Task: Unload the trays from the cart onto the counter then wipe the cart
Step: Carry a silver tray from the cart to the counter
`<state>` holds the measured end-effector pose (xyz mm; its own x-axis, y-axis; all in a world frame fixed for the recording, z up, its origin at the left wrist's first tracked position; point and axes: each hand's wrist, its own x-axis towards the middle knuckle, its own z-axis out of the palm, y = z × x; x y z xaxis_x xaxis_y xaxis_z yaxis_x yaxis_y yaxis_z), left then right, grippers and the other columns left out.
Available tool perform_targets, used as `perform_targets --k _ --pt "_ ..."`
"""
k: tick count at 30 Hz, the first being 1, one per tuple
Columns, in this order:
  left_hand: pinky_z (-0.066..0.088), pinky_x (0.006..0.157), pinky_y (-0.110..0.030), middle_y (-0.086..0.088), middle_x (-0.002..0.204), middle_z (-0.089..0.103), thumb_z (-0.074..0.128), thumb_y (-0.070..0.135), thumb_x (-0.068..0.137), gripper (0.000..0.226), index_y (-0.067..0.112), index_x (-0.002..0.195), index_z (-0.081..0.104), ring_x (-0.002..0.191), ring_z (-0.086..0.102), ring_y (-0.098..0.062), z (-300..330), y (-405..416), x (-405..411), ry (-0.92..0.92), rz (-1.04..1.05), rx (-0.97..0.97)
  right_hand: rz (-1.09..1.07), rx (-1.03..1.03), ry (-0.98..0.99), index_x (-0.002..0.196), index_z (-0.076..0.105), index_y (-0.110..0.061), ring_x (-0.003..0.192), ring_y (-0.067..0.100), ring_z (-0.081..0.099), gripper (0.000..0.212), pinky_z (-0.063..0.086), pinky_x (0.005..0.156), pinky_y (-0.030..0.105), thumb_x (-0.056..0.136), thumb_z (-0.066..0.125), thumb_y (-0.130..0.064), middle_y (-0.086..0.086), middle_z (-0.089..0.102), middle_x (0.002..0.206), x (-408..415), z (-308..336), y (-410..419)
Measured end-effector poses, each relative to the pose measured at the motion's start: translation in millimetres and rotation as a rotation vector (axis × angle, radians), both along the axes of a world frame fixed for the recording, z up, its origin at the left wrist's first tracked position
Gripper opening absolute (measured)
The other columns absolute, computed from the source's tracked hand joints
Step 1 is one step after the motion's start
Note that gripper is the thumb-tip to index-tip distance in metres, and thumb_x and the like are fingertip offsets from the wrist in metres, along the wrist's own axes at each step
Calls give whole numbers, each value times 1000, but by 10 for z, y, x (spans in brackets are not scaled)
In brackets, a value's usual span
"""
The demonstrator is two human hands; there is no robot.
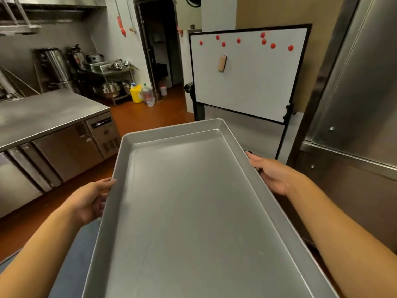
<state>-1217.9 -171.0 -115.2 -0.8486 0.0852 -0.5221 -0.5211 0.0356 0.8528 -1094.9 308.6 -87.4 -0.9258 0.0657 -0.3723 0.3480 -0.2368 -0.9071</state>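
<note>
Now both long tray point(193, 211) edges in left hand point(90, 201), right hand point(272, 175)

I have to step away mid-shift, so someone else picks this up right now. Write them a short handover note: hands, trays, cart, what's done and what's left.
Left hand grips the left long rim of the large empty rectangular aluminium tray; right hand grips the right rim. The tray is carried in the air.
The bare stainless steel counter stands ahead to the left, with no tray on the part in view.
Cart not identifiable here.
Done: one tray lifted.
Left: set it on the counter, unload any others, wipe the cart.
</note>
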Motion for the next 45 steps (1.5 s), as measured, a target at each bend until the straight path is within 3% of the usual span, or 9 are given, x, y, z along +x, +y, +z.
perform_targets --k 3,6,11,19,23,27,33,41,45 --pt "54 76 -37 -14 105 73 74 31 82 41 19 121 75 83 64 -26 -28 174 -385 -31 -31 52 -5 -18 5 127 66 -37 88 19 78 34 65 74 33 105 51 -15 1 79 112 -407 -101 242" --pt "56 66 -31 -14 100 75 75 31 80 45 16 122 75 81 62 -24 -98 365 -935 -52 -32 52 3 -38 -5 138 61 -32 94 21 77 38 64 77 34 106 51 -15 4 75 122 -1018 -171 464" --pt "56 62 -30 -12 95 77 74 32 77 49 17 124 72 79 63 -23 -58 629 -1764 -70 12 60 122 -87 6 114 76 -37 84 18 78 50 65 71 36 68 82 -19 3 79 110 -1980 -5 721" --pt "59 54 -29 -9 77 77 63 27 95 25 18 117 71 54 71 -19 198 813 -2710 -48 122 65 324 -14 -81 132 67 -45 123 27 51 99 28 121 59 41 103 -32 5 60 146 -3583 124 1088" --pt "59 48 -31 -11 75 77 58 24 100 19 19 114 70 51 72 -21 243 837 -3068 -39 219 42 417 2 -120 136 63 -46 122 28 49 92 26 121 55 53 100 -33 7 57 148 -4539 93 1133" --pt "58 45 -26 -11 76 76 58 23 100 22 15 116 71 51 70 -21 296 781 -3383 -33 355 30 547 2 -143 134 66 -41 124 29 59 45 35 118 59 94 67 -22 7 67 137 -5542 158 981" --pt "52 50 -23 -8 86 70 58 23 101 22 17 117 72 53 63 -15 301 626 -3704 5 575 24 761 6 -124 133 68 -39 125 27 63 47 56 99 50 89 66 -20 5 68 137 -6680 261 564" --pt "55 57 -28 -11 101 69 58 25 102 26 18 123 70 64 67 -17 269 0 -4117 13 765 -43 998 30 -107 136 66 -39 134 32 58 72 42 112 62 70 90 -26 5 64 142 -8031 113 -544" --pt "52 84 -41 -14 107 70 61 24 99 32 19 129 69 88 65 -25 210 -598 -4512 30 818 -67 1010 56 -79 135 66 -39 132 31 59 49 41 114 62 89 68 -23 3 66 140 -8629 14 -1244"
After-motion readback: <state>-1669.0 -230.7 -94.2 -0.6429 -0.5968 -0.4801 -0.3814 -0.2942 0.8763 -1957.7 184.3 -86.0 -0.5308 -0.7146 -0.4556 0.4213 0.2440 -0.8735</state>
